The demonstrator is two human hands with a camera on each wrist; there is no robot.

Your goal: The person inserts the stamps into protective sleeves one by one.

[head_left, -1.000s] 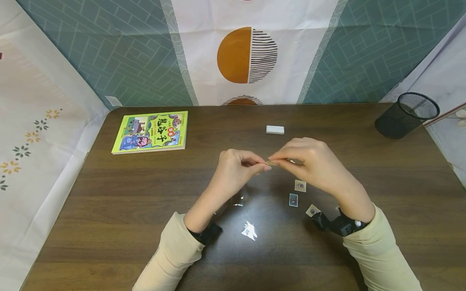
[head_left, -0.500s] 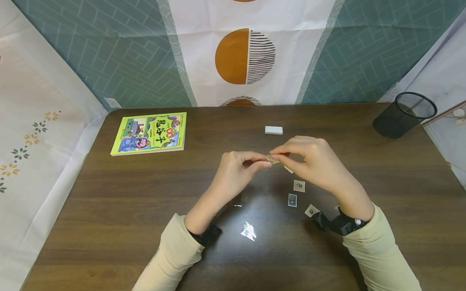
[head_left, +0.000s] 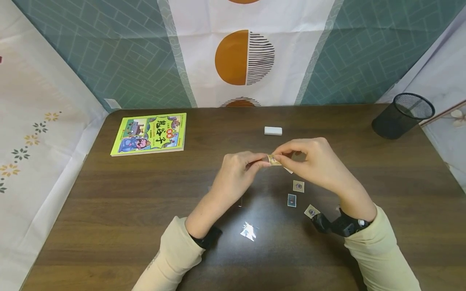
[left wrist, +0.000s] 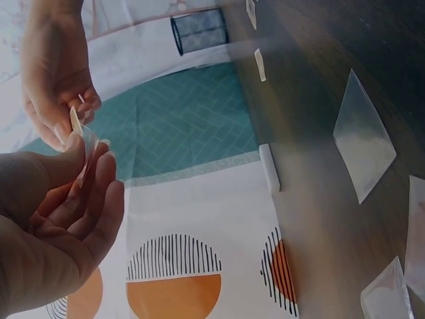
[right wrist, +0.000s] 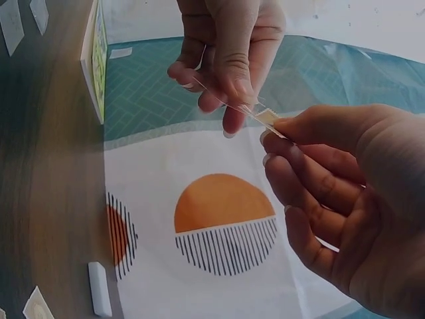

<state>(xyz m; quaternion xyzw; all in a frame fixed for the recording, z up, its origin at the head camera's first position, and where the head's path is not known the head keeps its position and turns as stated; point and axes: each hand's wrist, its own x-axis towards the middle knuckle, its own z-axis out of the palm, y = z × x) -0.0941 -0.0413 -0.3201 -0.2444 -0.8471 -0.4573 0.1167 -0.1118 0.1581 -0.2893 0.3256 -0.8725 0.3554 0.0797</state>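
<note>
Just above the middle of the table, my left hand (head_left: 233,173) and right hand (head_left: 309,165) meet fingertip to fingertip. My right thumb and fingers pinch a small cream postage stamp (head_left: 272,161), its edge toothed in the right wrist view. A small clear plastic sleeve (left wrist: 89,151) is pinched by my left thumb and fingers, touching the stamp's edge. How far the stamp lies inside the sleeve I cannot tell. Below the right hand lie a tan stamp (head_left: 298,186), a blue stamp (head_left: 292,200) and a tilted stamp (head_left: 312,211); another stamp (head_left: 289,170) is partly hidden.
Several clear sleeves lie on the table, one sleeve (head_left: 249,231) shining under the light, another sleeve (left wrist: 364,136) near the left forearm. A white eraser-like block (head_left: 273,131) lies farther back. A green-yellow book (head_left: 149,134) is at back left, a black mesh bin (head_left: 400,117) at back right.
The held stamp has turned so that more of its face shows to the head camera. Both hands have barely shifted and keep their pinch.
</note>
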